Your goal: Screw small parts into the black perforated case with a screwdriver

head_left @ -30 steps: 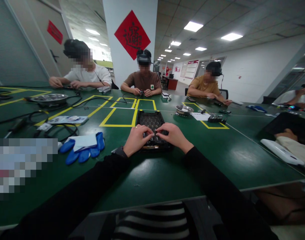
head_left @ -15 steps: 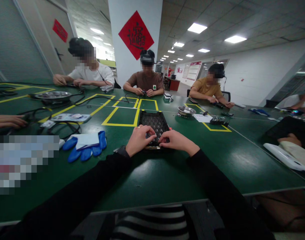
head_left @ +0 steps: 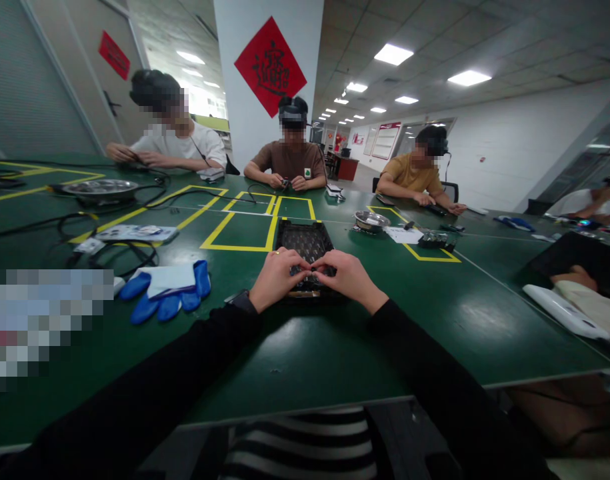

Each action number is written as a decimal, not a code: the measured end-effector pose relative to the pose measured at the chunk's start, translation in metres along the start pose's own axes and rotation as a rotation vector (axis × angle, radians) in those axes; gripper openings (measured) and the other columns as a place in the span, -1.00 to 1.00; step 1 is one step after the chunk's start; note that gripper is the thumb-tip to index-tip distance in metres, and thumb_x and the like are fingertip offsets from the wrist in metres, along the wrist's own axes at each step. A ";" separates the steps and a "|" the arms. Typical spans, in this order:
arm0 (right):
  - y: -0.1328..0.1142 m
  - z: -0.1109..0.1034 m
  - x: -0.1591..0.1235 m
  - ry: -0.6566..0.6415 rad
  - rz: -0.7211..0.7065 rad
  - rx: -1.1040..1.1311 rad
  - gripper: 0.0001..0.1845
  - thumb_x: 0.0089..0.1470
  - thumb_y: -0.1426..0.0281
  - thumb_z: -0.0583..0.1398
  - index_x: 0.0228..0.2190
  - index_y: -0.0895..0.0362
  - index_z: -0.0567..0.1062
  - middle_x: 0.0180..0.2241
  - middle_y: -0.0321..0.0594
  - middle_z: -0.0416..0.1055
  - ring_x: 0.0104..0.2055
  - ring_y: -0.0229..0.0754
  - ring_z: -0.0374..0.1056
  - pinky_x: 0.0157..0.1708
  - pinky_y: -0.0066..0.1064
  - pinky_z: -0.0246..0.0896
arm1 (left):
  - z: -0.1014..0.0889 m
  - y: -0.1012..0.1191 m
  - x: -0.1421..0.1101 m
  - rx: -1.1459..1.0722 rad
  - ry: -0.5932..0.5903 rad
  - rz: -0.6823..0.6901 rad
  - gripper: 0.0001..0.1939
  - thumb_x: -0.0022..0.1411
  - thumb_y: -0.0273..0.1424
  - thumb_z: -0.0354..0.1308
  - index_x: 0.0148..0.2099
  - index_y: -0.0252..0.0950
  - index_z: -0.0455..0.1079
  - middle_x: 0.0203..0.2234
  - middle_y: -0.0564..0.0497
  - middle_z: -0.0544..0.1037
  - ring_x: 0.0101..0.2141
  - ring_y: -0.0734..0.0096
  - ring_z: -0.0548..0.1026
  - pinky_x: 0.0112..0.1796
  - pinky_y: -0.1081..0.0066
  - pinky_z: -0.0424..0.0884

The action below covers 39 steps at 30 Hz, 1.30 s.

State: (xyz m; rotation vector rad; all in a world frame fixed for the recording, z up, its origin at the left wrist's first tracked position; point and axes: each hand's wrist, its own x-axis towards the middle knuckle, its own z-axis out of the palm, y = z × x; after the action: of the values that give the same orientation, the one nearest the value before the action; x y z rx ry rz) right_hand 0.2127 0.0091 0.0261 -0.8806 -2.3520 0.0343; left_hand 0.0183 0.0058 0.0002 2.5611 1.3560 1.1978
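A black tray (head_left: pixel 305 235) with rows of small parts lies on the green table straight ahead of me. Over its near half, my left hand (head_left: pixel 281 277) and my right hand (head_left: pixel 349 275) meet fingertip to fingertip. Both are closed in a pinch. Whatever is between the fingers is too small to make out. The front end of the tray is partly covered by my hands.
Blue-and-white gloves (head_left: pixel 169 290) lie left of my hands, with black cables (head_left: pixel 135 252) and a flat packet (head_left: pixel 137 233) behind them. A metal bowl (head_left: pixel 371 221) and paper (head_left: pixel 403 235) are at the right. Several people sit around the table (head_left: pixel 305 360).
My right hand has moved left and slightly up, so its fingertips now meet those of my left hand above the tray. A co-worker's hand at the left edge has gone out of view.
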 end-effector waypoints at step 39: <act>0.022 0.003 0.001 -0.394 0.040 0.264 -0.91 0.03 0.45 0.17 -0.43 0.19 0.49 -0.35 -0.23 0.32 -0.25 -0.24 0.24 -0.13 -0.35 0.12 | 0.000 0.003 0.000 0.030 0.023 -0.048 -0.80 0.17 -0.27 0.08 -0.35 -0.22 0.49 -0.38 0.02 0.52 -0.31 0.33 0.37 -0.23 0.30 0.18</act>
State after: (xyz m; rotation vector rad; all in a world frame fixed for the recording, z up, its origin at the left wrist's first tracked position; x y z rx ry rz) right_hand 0.2230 0.0280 0.0190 -0.8483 -2.6051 0.5689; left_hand 0.0199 0.0043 0.0015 2.5271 1.4426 1.2124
